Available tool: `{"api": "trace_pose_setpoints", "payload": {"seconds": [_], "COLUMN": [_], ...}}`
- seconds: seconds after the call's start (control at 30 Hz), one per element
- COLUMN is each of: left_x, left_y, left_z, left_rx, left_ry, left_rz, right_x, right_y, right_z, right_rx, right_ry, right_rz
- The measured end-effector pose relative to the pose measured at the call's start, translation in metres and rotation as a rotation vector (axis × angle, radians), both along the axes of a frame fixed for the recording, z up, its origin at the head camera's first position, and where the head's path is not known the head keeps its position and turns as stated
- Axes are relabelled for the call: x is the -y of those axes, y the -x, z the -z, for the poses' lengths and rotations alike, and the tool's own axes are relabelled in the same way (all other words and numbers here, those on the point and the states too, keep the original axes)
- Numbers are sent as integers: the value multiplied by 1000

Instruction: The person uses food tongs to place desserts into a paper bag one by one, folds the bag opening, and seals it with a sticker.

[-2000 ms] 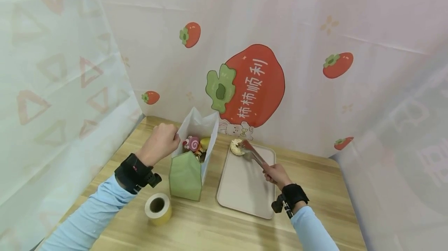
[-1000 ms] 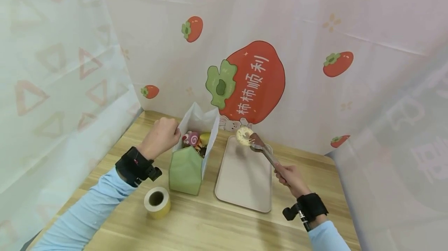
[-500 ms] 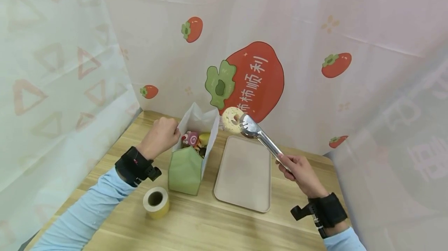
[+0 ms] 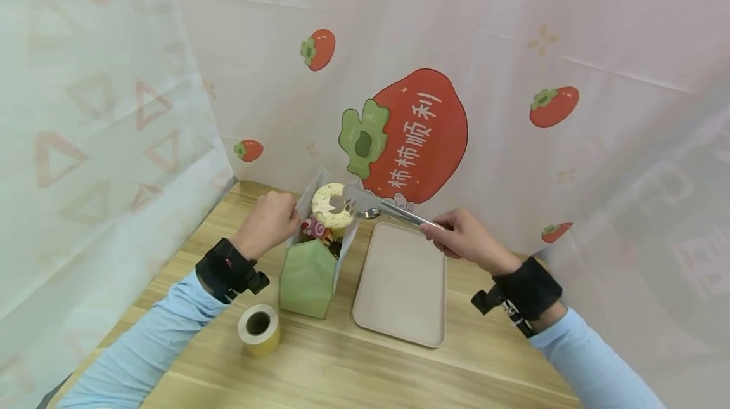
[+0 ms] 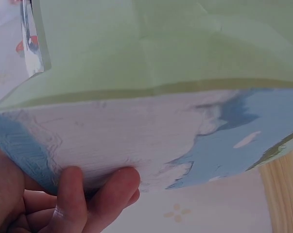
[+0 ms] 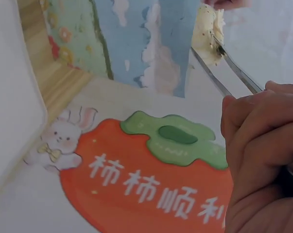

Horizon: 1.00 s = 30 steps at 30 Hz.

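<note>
Yellow donut (image 4: pixel 320 209) hangs between both hands (image 4: pixel 267 225), nearer the left.

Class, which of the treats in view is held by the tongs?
The pale ring-shaped doughnut: the tongs in the right hand pinch its edge, whereas the purple swirled treat sits inside the bag.

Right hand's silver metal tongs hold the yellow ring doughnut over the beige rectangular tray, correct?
Not over the tray: in the head view, the tongs in the right hand hold the doughnut at the mouth of the green paper bag.
</note>
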<state>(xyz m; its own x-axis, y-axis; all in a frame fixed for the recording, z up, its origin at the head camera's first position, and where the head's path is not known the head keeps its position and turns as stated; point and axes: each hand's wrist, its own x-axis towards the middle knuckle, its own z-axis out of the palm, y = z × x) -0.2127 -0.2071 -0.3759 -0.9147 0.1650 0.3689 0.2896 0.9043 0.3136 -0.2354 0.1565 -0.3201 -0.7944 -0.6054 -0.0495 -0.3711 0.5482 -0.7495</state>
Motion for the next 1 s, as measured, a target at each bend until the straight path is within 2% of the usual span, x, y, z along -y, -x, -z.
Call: {"api": "trace_pose_setpoints", "payload": {"seconds": [0.23,0.4,0.63,0.77,1.0], "left_x": [0,2,3,3,4], "left_y": [0,0,-1,-3,-4], "left_z": [-2,-3,0,2,4], "left_rx": [-22,-38,-47,-40,-53], "left_ry": [8,21,14,8,5], "left_rz": [11,-2,8,10,15], "right_x": [44,79,119,132,146], "right_y": [9,12,27,40,56], "right_z": [-33,-47,-45,-44,-48], "right_rx": [-225,-388,-448,-471,-465], "right_ry": [-228,-409,-585,-643,-735], "right_rz": [-109,-180,-278,-352,-351]}}
